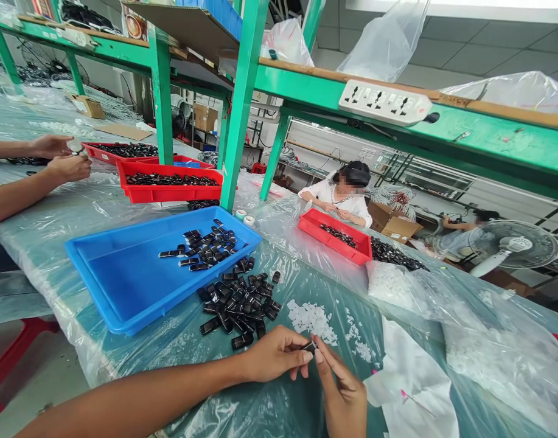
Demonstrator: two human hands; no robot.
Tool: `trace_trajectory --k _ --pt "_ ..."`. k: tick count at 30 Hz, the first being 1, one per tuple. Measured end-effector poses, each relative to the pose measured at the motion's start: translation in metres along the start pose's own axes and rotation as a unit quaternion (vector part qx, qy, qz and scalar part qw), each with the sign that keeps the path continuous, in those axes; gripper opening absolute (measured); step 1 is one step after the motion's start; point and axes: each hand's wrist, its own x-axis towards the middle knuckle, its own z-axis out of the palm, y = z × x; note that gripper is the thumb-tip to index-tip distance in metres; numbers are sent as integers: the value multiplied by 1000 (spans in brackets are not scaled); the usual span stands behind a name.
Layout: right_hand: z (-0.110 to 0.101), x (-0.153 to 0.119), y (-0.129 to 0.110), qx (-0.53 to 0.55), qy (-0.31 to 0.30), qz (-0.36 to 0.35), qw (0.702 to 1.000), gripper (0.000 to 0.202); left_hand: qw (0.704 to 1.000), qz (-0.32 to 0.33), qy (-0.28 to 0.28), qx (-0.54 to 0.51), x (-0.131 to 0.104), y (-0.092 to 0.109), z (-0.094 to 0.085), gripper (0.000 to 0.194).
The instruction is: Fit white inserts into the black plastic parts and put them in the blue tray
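My left hand (275,354) pinches a small black plastic part (310,347) between thumb and fingers above the front of the table. The fingertips of my right hand (345,389) press together on the other end of the same part. Whether they also hold a tiny white piece is too small to tell. Just beyond my left hand lies a pile of similar black parts (240,301). Past my fingers, small translucent white pieces (311,321) are scattered on the plastic sheet. A blue tray (123,286) holds more black parts in its right end.
Red trays (173,193) of black parts stand behind a green post (244,115). Another red tray (336,236) sits across the table. Bags of white pieces (406,289) and a white sheet (418,383) lie at right. Co-workers' hands (69,159) are at left.
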Motion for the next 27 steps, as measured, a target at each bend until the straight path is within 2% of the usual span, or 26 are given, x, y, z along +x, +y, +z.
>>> trace_trajectory --k 6,9,12,15,18,24,27 --pt "11 -6 -6 7 44 -19 999 32 1000 2 12 23 -2 5 1 53" --pt "10 -5 -5 -13 30 -28 999 32 1000 4 16 22 -3 8 1 52" --pt "6 -2 0 -16 18 0 1000 36 999 -19 -7 -39 -2 10 1 51" --pt "4 2 5 9 38 41 998 41 988 -64 -25 -135 0 9 0 53" --pt "4 3 7 24 51 39 998 41 977 -93 -24 -190 0 9 0 55" --pt "5 -1 4 -4 40 35 999 38 984 -79 -28 -154 -2 11 0 43" --pt "9 -5 3 -11 52 25 998 39 989 -62 -21 -134 -3 8 0 44"
